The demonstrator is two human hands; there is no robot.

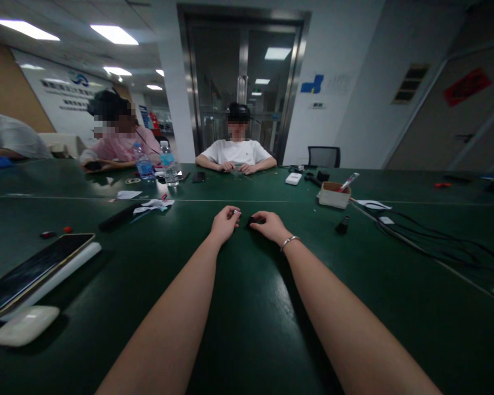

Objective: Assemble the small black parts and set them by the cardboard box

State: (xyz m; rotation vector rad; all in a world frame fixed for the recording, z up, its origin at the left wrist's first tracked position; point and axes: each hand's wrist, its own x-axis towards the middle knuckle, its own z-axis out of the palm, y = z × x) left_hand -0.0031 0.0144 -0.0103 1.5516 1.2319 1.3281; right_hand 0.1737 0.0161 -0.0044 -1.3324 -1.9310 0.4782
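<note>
Over the green table (pixel 247 307), my two hands are close together with a narrow gap between them. My left hand (pixel 224 224) is closed, its thumb and fingers pinching a small shiny, pale thing (pixel 237 212) too small to name. A bracelet is on the wrist of my right hand (pixel 270 226), whose thumb and fingertips close on a small black thing (pixel 252 221) low over the tabletop. The kind of that black thing cannot be made out. To the right stands another small dark object (pixel 343 225), apart from both hands.
At left lie a phone (pixel 37 269) on a white block and a white rounded case (pixel 26 326). Crumpled tissue (pixel 153 206) and two water bottles (pixel 169 164) are farther back. A small box (pixel 334 196) and black cables (pixel 432 236) are right. A person (pixel 239 153) sits opposite.
</note>
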